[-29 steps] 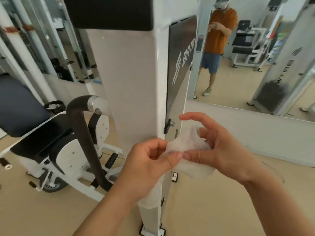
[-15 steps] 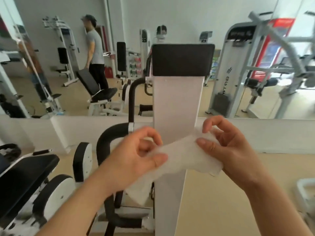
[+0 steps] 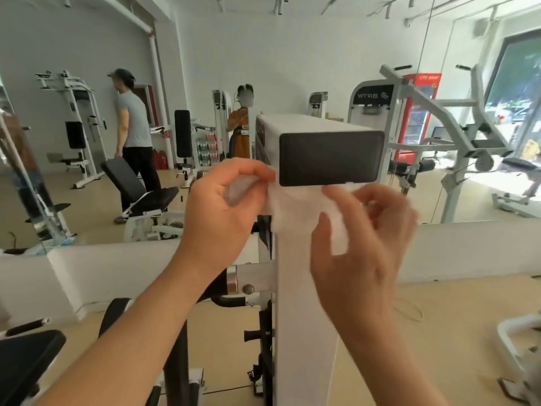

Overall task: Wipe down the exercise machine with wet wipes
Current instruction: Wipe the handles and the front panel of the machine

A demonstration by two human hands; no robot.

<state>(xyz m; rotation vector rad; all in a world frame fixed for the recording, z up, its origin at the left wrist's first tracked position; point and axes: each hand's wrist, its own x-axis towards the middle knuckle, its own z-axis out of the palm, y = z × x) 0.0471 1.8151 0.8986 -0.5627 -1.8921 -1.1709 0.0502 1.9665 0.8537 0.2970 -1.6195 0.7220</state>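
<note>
A white exercise machine column (image 3: 304, 312) with a black panel (image 3: 330, 158) at its top stands straight ahead. A white wet wipe (image 3: 292, 209) is stretched between my hands in front of the column, just below the black panel. My left hand (image 3: 231, 206) pinches the wipe's left end between thumb and fingers. My right hand (image 3: 360, 235) pinches the right end, and its fingers are blurred. Whether the wipe touches the column is unclear.
The machine's black seat pad (image 3: 26, 358) and a curved black arm (image 3: 175, 341) sit low on the left. A wall mirror (image 3: 292, 68) behind shows more gym machines and two people. Beige floor (image 3: 424, 332) opens to the right.
My view has risen, so the black top panel now sits at hand height. Both hands have lifted the wipe up to just under that panel and spread it wider.
</note>
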